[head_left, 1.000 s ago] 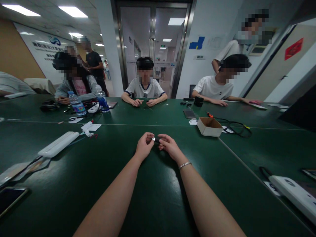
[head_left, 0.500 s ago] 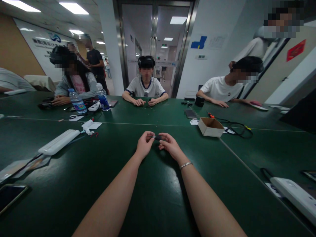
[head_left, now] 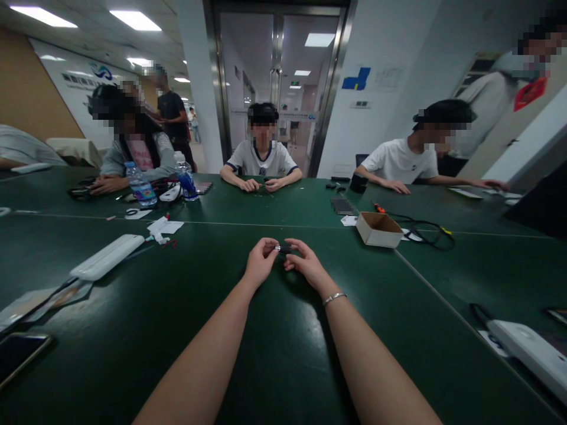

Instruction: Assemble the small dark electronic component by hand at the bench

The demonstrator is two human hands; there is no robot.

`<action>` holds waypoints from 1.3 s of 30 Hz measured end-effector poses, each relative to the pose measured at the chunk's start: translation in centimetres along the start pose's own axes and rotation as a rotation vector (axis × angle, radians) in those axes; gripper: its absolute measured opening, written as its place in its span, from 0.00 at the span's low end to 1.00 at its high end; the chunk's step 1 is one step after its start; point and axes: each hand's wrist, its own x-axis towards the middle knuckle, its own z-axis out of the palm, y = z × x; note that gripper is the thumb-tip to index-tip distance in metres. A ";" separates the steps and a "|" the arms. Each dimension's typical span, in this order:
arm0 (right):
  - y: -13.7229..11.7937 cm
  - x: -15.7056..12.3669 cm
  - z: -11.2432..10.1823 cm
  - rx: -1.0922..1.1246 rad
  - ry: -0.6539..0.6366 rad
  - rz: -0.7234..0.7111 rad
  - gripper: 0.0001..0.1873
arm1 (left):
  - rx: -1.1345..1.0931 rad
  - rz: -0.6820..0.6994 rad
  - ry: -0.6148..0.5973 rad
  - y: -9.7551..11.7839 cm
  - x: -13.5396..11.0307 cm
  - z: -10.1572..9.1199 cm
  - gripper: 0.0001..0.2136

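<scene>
Between my two hands, just above the green table (head_left: 283, 354), is a small dark piece with a silvery end (head_left: 286, 249). It lies roughly level, but its exact kind is too small to make out. My left hand (head_left: 260, 261) pinches the silvery end between thumb and fingers. At the black end, my right hand (head_left: 309, 264) is closed with thumb and fingertips, its lower fingers curled beneath. The fingers cover part of the piece.
An open cardboard box (head_left: 380, 237) stands ahead on the right, beside a black cable (head_left: 425, 227). A white power strip (head_left: 108, 257) and a phone (head_left: 20, 354) lie left. Another white device (head_left: 527, 348) is at right. Bottles (head_left: 142, 186) and seated people (head_left: 263, 156) are across the table.
Both hands keep their grip on the small piece, with the silvery end showing slightly more. At the right, a standing person has shifted rightward and a seated person's hand has moved outward.
</scene>
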 end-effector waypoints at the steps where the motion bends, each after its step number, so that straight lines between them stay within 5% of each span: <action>1: 0.0 0.0 0.0 0.005 0.004 0.024 0.22 | -0.002 0.004 -0.003 0.0 0.0 0.0 0.07; 4: 0.1 0.2 0.1 0.012 -0.004 0.069 0.19 | -0.007 0.010 0.004 0.0 0.0 0.0 0.07; 9: 0.2 0.2 0.0 0.049 0.016 0.027 0.29 | 0.004 0.008 0.002 0.0 -0.1 0.0 0.07; 13: 0.0 0.0 0.0 0.054 0.007 0.089 0.20 | -0.003 0.001 -0.010 0.2 -0.1 0.0 0.07; 34: -0.6 -0.2 0.1 0.156 0.013 0.065 0.20 | 0.009 -0.010 -0.013 0.3 -0.2 0.0 0.07; 39: -0.5 0.0 0.1 0.124 0.039 0.114 0.13 | 0.017 -0.009 -0.016 0.7 -0.3 0.1 0.07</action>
